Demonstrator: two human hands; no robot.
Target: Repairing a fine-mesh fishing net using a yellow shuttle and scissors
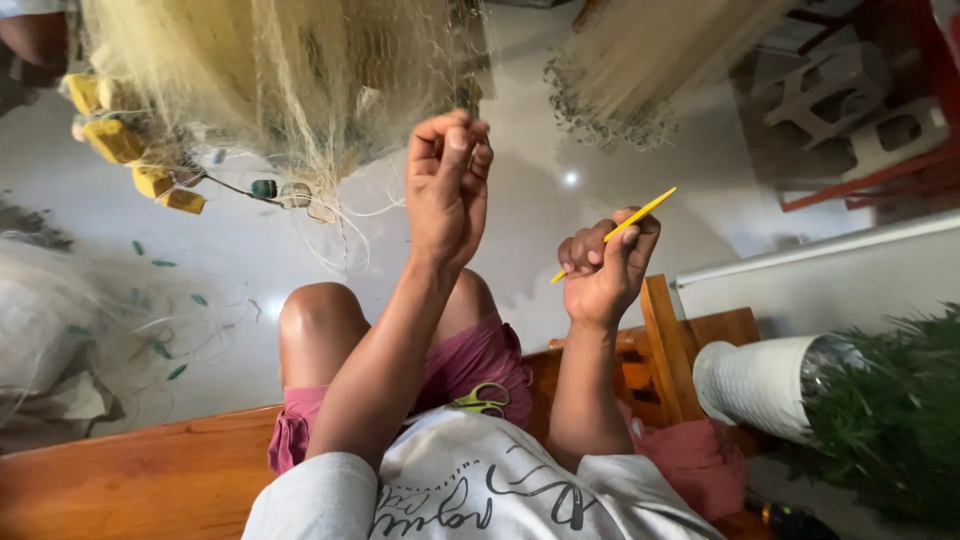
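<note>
- A pair of scissors (483, 399) with yellow-green handles lies loose on the lap, on the pink shorts (470, 365), nearest the body. Nothing holds it there — I judge that a shift of the raised knee could tip it off onto the wooden bench (140, 475) or the floor.
- The right hand (603, 268) is closed around a thin yellow needle (618, 229), held between thumb and fingers so that its long tip points up and away to the right. The grip sits near the lower end (most of the length sticks out free), so a sideways pull could lever it out of the fingers, or the tip could catch in mesh it is not meant for.
- The left hand (447, 185) is raised higher, fingers curled shut with thumb pinched against forefinger. It seems to pinch a fine strand, though the line itself is too thin to make out. If that pinch loosens, the strand could slip back and be hard to find again.
- Beyond the hands hangs the pale fishing net (280, 75), bunched, with loose threads trailing under it — these could snag on the needle or fingers.
- The yellow floats (125, 140) cluster at its left edge; their weight could drag the net if it swings.
</note>
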